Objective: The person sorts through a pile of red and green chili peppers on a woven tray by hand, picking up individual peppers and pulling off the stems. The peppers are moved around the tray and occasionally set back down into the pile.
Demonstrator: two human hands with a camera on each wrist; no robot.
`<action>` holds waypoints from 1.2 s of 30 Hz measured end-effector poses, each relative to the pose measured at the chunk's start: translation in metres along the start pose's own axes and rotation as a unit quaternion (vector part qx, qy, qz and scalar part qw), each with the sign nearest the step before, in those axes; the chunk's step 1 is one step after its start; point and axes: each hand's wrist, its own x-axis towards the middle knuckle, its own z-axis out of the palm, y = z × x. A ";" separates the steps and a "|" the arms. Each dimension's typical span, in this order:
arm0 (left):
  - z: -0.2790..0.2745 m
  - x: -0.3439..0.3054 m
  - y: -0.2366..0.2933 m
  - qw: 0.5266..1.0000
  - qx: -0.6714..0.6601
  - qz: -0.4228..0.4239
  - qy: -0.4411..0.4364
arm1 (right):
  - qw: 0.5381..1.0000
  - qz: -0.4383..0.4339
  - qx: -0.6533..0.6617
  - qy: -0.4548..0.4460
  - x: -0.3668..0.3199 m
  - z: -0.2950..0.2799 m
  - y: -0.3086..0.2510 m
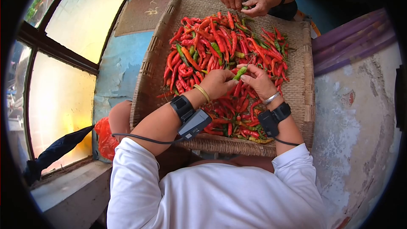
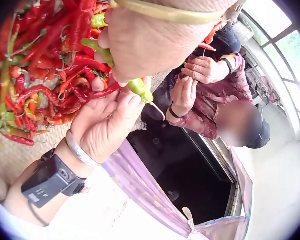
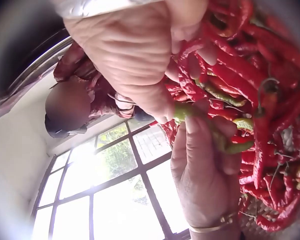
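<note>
A green chili pepper [image 1: 240,73] is held up over the heap of chilies, between both hands. My left hand [image 1: 218,84], with a yellow bangle at its wrist, grips the pepper's body; its tapered end sticks out past the fingers in the right wrist view. At the stem end, the thumb and fingers of my right hand [image 1: 259,82] pinch the same pepper [image 3: 182,111]. A thin pale stem trails from the pepper [image 2: 139,89] in the left wrist view. Beneath the hands lie mostly red chilies [image 1: 220,38], with some green and yellowish ones mixed in.
The heap lies in a large woven tray [image 1: 303,114] with a raised rim. Across it, another person's hands [image 1: 250,2] hold a small green piece. Framed windows [image 1: 63,97] stand at left, a worn wall [image 1: 352,131] and a purple cloth [image 1: 352,44] at right. A red bag [image 1: 104,138] hangs lower left.
</note>
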 end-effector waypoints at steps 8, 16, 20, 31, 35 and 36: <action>-0.008 0.000 0.006 0.994 0.096 0.029 -0.033 | 0.994 -0.021 -0.070 0.082 0.004 -0.020 0.002; -0.034 0.006 0.002 0.951 0.309 0.006 -0.007 | 0.989 0.000 0.047 0.139 0.000 -0.074 -0.014; -0.031 0.005 -0.015 0.926 0.356 0.102 -0.067 | 0.913 -0.083 0.300 0.265 0.001 -0.082 -0.007; -0.023 -0.002 -0.002 0.883 0.447 0.106 -0.094 | 0.937 -0.025 -0.342 0.061 0.007 -0.008 0.020; -0.012 0.003 -0.009 0.910 0.398 0.068 -0.090 | 0.897 -0.106 -0.425 0.056 0.009 -0.007 0.027; -0.010 -0.001 -0.003 0.927 0.363 0.071 -0.062 | 0.897 -0.106 -0.425 0.055 0.009 -0.006 0.027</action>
